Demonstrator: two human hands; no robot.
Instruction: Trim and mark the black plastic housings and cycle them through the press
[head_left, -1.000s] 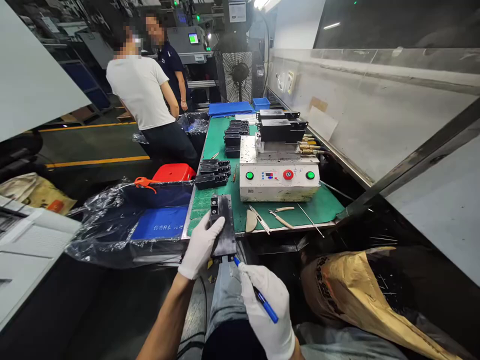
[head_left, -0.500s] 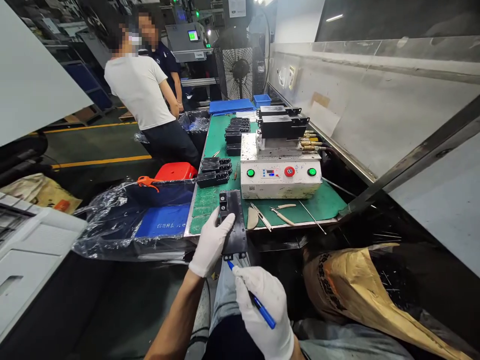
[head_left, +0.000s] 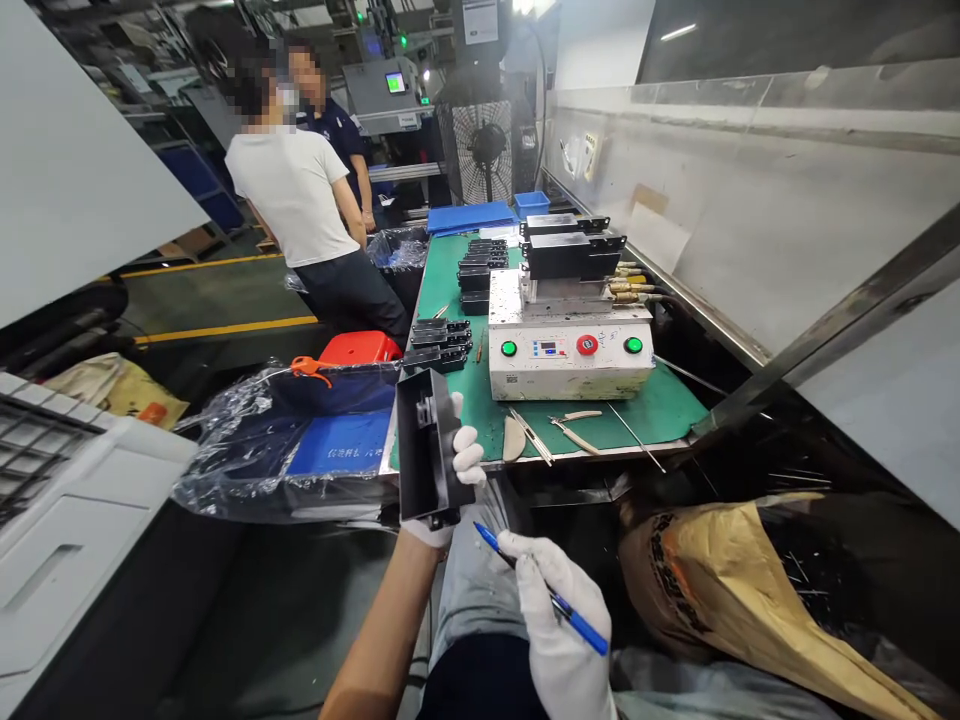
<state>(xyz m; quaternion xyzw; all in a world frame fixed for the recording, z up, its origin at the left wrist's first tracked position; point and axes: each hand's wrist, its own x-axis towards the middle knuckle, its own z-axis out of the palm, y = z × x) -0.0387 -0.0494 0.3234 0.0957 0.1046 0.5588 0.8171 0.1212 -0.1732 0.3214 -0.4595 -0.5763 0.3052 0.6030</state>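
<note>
Black plastic housing [head_left: 420,460] is held before the near edge of the green mat [head_left: 637,415], its hollow side turned toward the camera. It is gripped by the left hand [head_left: 466,455]: gloved fingers are curled round its right side, the wrist is set behind its lower end, and the forearm is slanted up from below. A blue pen [head_left: 585,629] is pinched in the gloved right hand [head_left: 566,660], whose fingers are bent and whose knuckles are raised; the pen's pointed end is aimed up and left, apart from the housing. Beyond, similar black housings [head_left: 439,355] are lined up beside a white machine [head_left: 570,380].
</note>
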